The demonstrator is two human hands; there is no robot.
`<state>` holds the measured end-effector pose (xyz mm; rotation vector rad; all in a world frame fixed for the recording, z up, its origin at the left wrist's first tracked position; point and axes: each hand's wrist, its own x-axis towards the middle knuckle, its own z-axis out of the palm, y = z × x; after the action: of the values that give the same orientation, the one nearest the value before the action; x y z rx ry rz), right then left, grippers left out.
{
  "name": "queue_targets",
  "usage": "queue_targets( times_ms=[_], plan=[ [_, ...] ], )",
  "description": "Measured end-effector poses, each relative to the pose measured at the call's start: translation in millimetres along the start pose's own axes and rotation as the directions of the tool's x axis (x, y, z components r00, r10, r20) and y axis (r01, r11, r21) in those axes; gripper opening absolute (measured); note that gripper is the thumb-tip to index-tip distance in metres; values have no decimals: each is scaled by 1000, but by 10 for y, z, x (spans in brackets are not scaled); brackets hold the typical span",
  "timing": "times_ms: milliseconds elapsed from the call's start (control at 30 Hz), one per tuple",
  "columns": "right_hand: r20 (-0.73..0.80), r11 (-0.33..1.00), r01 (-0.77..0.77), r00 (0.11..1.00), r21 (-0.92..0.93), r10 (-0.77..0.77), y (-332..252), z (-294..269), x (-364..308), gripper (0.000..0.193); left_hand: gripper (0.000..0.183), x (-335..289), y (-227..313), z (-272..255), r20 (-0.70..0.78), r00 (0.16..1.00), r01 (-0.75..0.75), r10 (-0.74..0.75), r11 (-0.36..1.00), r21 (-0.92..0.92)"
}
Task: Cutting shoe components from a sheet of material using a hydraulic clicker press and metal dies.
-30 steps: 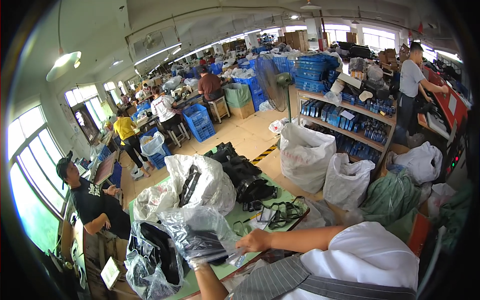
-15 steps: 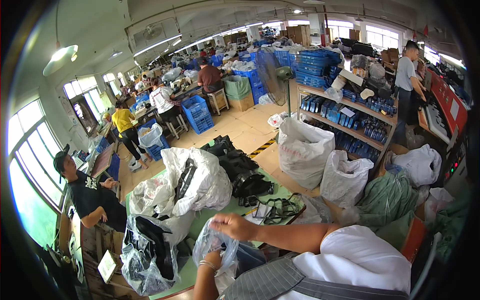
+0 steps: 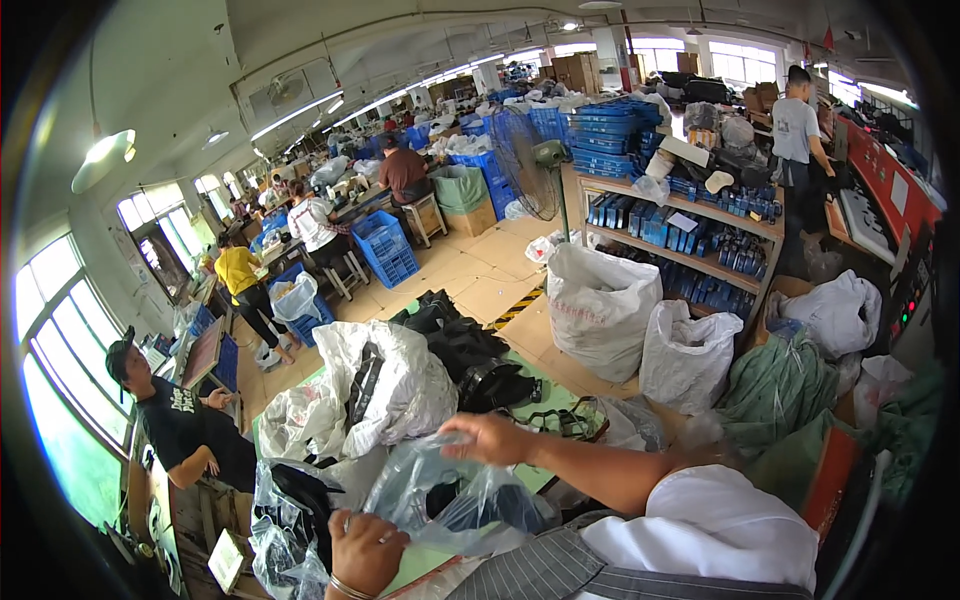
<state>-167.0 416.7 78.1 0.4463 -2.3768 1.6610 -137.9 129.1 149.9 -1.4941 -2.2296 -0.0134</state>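
A clear plastic bag (image 3: pixel 455 492) is stretched between my two hands over the green tabletop (image 3: pixel 432 565), and something dark shows through it. My right hand (image 3: pixel 487 440) pinches the bag's upper rim. Nearer the lower edge, my left hand (image 3: pixel 367 550), with a ring and a bracelet, is closed on the bag's left side. Left of it stands another clear bag with black items (image 3: pixel 300 495). Behind my hands sits a white woven sack (image 3: pixel 405 385) with a black strap in its mouth. A heap of black goods (image 3: pixel 470 345) lies beside that sack.
At the left a person in black (image 3: pixel 190 420) faces the table. White sacks (image 3: pixel 600 310) and a green sack (image 3: pixel 780 385) stand on the right, before a shelf of blue boxes (image 3: pixel 690 235). A standing fan (image 3: pixel 525 165) is farther back. Other people sit at benches.
My hands have moved apart, the left one down and left, spreading the clear bag wide. The view has shifted slightly.
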Motion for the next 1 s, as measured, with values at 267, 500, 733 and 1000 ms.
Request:
queue_targets(
  times_ms=[267, 500, 733, 1000],
  plan=[
    [650, 944, 55, 712, 325, -265, -561, 797, -275, 42, 30, 472, -235, 53, -79, 994, 51, -81, 944, -327],
    [577, 900, -17, 773, 435, -264, -337, 390, -314, 29, 102, 410, -296, 937, 289, 948, 311, 132, -198, -930],
    [183, 947, 246, 941, 207, -285, -295, 40, -371, 34, 76, 402, 202, 1486, 448, 860, 490, 246, -153, -858],
    [151, 880, 391, 920, -268, -363, -342, -29, -345, 34, 43, 595, 595, 1471, 390, 834, 505, 392, -255, -825]
  ],
)
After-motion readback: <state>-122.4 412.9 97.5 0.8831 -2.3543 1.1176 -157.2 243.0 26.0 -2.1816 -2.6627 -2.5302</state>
